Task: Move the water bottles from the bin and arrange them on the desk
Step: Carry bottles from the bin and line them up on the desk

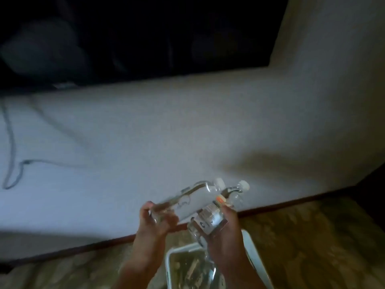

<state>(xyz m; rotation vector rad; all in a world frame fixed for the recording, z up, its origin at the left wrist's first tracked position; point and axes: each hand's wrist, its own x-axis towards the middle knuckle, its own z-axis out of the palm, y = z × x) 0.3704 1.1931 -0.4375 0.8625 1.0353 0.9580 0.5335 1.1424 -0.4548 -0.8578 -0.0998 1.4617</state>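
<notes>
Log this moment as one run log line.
left hand: holds bottle | right hand: holds labelled bottle | both tilted over desk edge | bin below

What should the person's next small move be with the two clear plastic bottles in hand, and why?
Probably carry both forward and stand them on the white desk top. The left hand grips one clear plastic bottle, the right hand the other, both tilted above the clear bin on the floor.

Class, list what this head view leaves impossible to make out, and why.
- Bin: contents blurred, cut by bottom edge, partly behind the right hand.
- Labelled bottle: print too blurred to read.
- Left hand bottle: base hidden by fingers.
- Dark area beyond desk: too dim.
</notes>
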